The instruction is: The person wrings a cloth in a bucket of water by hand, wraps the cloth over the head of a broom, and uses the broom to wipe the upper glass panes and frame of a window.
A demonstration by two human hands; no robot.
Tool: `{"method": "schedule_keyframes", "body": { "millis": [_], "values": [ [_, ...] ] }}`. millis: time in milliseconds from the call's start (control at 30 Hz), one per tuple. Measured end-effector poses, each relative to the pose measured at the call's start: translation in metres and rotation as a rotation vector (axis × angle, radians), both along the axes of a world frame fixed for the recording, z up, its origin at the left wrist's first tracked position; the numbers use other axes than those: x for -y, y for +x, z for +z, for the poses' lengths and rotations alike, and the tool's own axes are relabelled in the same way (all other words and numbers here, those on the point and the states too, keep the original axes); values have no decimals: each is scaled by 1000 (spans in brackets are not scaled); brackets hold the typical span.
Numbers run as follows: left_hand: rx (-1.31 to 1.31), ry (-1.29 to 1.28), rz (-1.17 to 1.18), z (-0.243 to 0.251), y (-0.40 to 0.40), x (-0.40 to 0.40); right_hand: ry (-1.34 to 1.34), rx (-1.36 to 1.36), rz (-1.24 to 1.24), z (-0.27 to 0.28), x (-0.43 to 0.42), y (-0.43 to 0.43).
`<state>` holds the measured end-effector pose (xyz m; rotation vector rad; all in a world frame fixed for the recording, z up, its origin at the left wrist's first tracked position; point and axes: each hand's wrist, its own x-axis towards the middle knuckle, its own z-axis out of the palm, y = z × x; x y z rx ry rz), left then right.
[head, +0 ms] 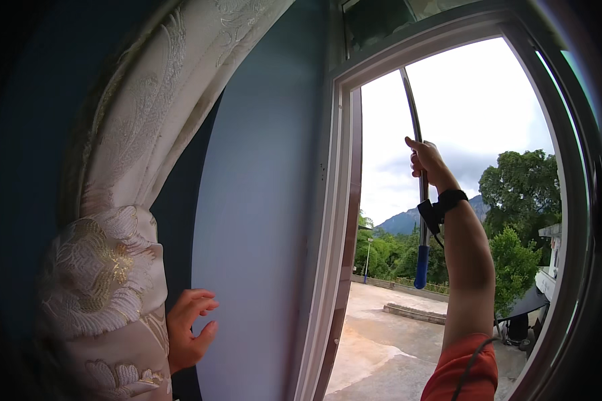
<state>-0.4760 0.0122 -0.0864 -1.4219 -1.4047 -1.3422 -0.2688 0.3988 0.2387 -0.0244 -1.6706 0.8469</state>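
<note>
Through the open window my right hand (428, 159) grips a metal pole (410, 108) held upright outside. The pole's blue handle end (422, 268) hangs below the hand, and its upper end is hidden behind the top of the frame. A black strap with a small device (444, 204) sits on my right wrist. My left hand (190, 328) is raised with fingers apart and slightly curled, holding nothing. It emerges from behind a cream embroidered curtain (115, 270), near the bluish wall.
The white window frame (326, 250) surrounds my right arm. A pale wall (261, 200) lies left of it. Outside are a concrete yard (371, 356), a low kerb (415, 313), trees (519, 195) and a distant mountain (400, 220). A thin cable (474, 366) runs along my red sleeve.
</note>
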Motion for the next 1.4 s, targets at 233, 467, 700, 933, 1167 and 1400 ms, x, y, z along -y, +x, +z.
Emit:
{"method": "schedule_keyframes", "body": {
  "millis": [233, 467, 700, 933, 1167, 1400],
  "values": [
    [-118, -61, -26, -3, -2, 10, -24, 10, 132, -48, -3, 3],
    [-157, -38, 29, -3, -12, 15, -171, 55, 225, -231, -63, 12],
    [-157, -47, 79, -2, -18, 19, -95, -16, 195, -154, -51, 7],
    [-146, -29, 147, -1, -24, 18, 40, -149, 79, 27, -20, 17],
    [-121, -83, 200, 0, -20, 35, 31, -298, 151, 3, -32, 46],
    [-101, -44, 237, 3, -18, 63, -42, -297, 92, -139, -50, 103]
  ]
}}
